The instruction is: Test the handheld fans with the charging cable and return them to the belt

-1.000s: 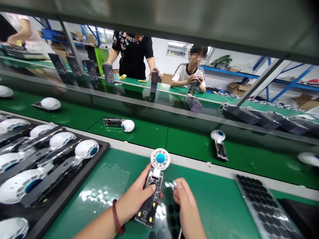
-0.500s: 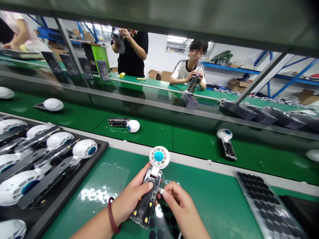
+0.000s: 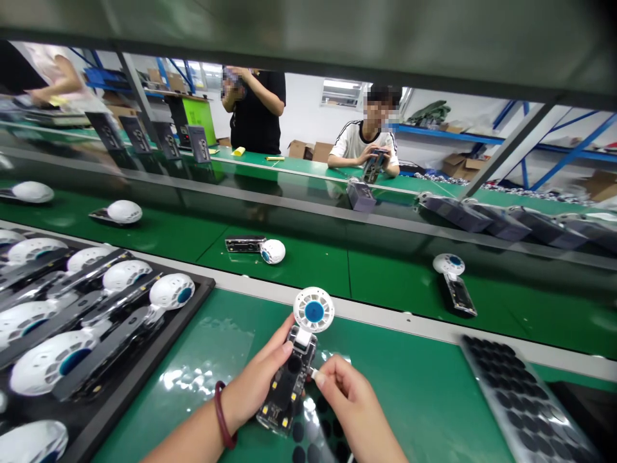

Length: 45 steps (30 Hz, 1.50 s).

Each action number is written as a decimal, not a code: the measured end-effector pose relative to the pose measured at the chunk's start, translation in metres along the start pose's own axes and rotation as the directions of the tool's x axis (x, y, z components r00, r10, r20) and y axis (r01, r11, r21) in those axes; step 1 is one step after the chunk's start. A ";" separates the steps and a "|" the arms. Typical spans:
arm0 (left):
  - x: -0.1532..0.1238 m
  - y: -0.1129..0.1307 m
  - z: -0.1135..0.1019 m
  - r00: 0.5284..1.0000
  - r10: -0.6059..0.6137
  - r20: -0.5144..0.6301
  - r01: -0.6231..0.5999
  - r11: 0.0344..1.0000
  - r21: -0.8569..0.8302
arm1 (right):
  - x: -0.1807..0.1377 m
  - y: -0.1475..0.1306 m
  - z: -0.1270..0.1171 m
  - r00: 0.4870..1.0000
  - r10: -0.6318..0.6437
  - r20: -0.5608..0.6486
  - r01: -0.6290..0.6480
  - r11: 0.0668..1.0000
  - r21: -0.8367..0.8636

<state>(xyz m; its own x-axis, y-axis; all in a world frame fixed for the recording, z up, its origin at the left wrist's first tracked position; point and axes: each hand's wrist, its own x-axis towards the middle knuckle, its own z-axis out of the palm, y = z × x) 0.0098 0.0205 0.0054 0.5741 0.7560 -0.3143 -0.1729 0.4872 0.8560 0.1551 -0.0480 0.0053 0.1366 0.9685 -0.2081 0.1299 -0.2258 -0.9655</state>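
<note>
low in the middle of the frame we hold a small handheld fan (image 3: 297, 360) in our left hand (image 3: 255, 386), fingers wrapped round its dark clear handle, the white round head with its blue centre pointing up and away from us. our right hand (image 3: 344, 402) pinches a small white piece (image 3: 313, 372) against the right side of the handle, thumb and forefinger closed on it. under both hands lies a shiny sheet of dark round pads (image 3: 313, 434) on the green bench (image 3: 424, 386). at the lower left a black tray (image 3: 144, 360) holds rows of the same fans. at the lower right sits another sheet of dark pads (image 3: 520, 399). across the middle of the frame runs a green conveyor belt (image 3: 313, 260) with more fans lying on it, one (image 3: 263, 247) just above our hands and one (image 3: 456, 283) to the right. in the upper part of the frame, other people (image 3: 366, 145) work at the far bench.
</note>
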 end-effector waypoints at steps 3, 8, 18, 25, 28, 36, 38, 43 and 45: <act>0.001 -0.001 0.000 0.999 -0.038 0.032 0.040 0.997 -0.068 | 0.000 0.003 0.003 1.000 -0.017 -0.025 0.017 1.000 0.021; 0.003 -0.002 0.004 0.996 -0.077 0.054 0.084 0.986 -0.143 | 0.001 0.010 0.005 1.000 -0.011 -0.017 0.012 0.998 0.062; -0.001 -0.002 0.008 0.994 -0.109 0.025 0.111 0.990 -0.086 | -0.003 0.010 0.005 1.000 0.015 0.003 -0.015 0.999 0.032; -0.003 -0.008 0.008 0.999 -0.047 -0.015 0.047 0.999 0.012 | -0.006 -0.002 0.006 1.000 -0.014 -0.001 0.014 1.000 -0.023; -0.002 -0.012 0.011 1.000 0.003 -0.025 -0.003 1.000 0.017 | -0.003 -0.001 0.006 0.998 -0.062 0.009 0.062 0.998 -0.032; 0.009 0.015 0.003 0.898 0.378 -0.224 -0.350 0.924 0.155 | 0.000 0.000 -0.028 0.984 -0.174 -0.039 0.162 0.962 -0.218; 0.008 0.030 -0.002 0.835 0.487 -0.257 -0.422 0.865 0.270 | -0.005 -0.006 -0.026 0.974 -0.217 0.062 0.225 0.910 -0.347; 0.030 0.077 -0.016 0.596 0.751 -0.284 -0.482 0.618 0.621 | -0.010 -0.010 0.004 0.938 -0.234 0.254 0.343 0.719 -0.605; 0.052 0.100 -0.025 0.538 0.806 -0.246 -0.432 0.515 0.740 | -0.007 -0.008 0.014 0.936 -0.212 0.280 0.349 0.654 -0.671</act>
<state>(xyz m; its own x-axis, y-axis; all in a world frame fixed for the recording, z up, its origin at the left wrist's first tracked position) 0.0023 0.1191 0.0644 -0.0276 0.9073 0.4196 0.2553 -0.3995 0.8805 0.1395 -0.0514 0.0121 -0.1744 0.9841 -0.0339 0.7919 0.1197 -0.5989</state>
